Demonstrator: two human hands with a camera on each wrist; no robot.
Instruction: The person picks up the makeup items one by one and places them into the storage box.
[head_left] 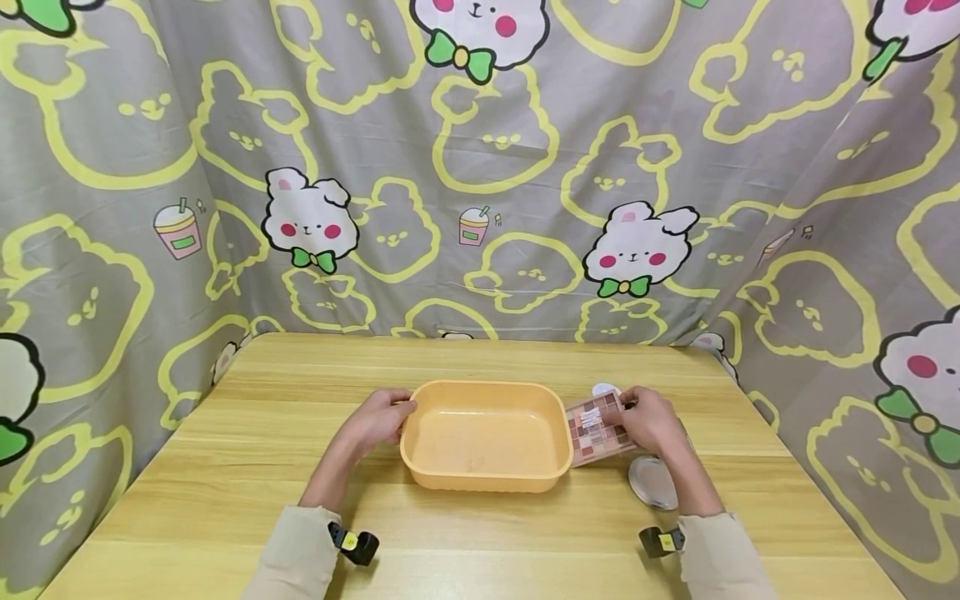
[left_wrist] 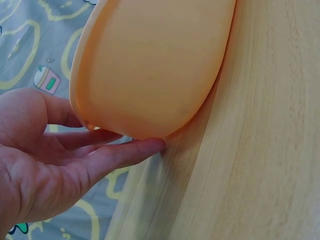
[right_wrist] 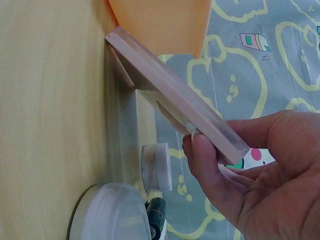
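A shallow orange plastic basin (head_left: 480,481) stands on the wooden table, with nothing inside it. My left hand (head_left: 378,417) holds its left end; in the left wrist view the thumb (left_wrist: 145,147) lies against the outer end wall and the index finger is at the rim. Right of the basin, my right hand (head_left: 651,419) pinches a pink eyeshadow palette (head_left: 588,450) with a clear lid and many small coloured squares. In the right wrist view the palette (right_wrist: 172,95) is tilted, its held end raised and its far end low beside the basin.
A round, clear-lidded container (head_left: 652,482) lies below my right hand. Behind the palette are a small white jar (right_wrist: 159,167) and a dark green cylinder (right_wrist: 156,217). A patterned grey curtain (head_left: 517,275) hangs round the table (head_left: 217,517).
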